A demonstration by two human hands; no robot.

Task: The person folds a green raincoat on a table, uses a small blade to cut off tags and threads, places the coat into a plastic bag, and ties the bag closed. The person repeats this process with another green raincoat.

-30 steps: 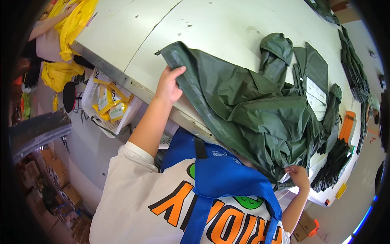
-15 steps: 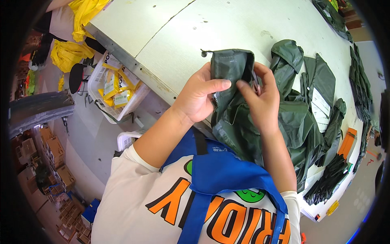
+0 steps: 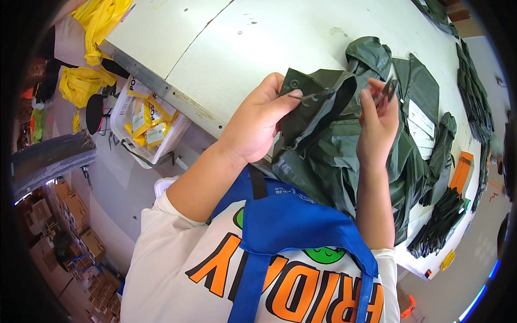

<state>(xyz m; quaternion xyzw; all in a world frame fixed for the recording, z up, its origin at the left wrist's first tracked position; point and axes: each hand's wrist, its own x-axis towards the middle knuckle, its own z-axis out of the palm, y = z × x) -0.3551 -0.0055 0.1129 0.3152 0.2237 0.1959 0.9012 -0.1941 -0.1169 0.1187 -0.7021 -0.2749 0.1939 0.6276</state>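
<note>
The left hand [image 3: 256, 124] pinches creased, glossy green fabric [image 3: 331, 153]; the right [image 3: 378, 126] grips, seemingly, snips [image 3: 389, 91].

The green garment [image 3: 328, 148] looks like smooth, glossy plastic-coated cloth, the apron [image 3: 301, 231] matt cloth, the table edge [image 3: 135, 68] dull metal.

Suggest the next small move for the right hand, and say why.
I'd probably bring the right hand to the gaping edge of the green cloth to steady it: only the left hand pinches the cloth, beside a round snap. The right hand holds a small dark object, too unclear to name, off that edge.
</note>
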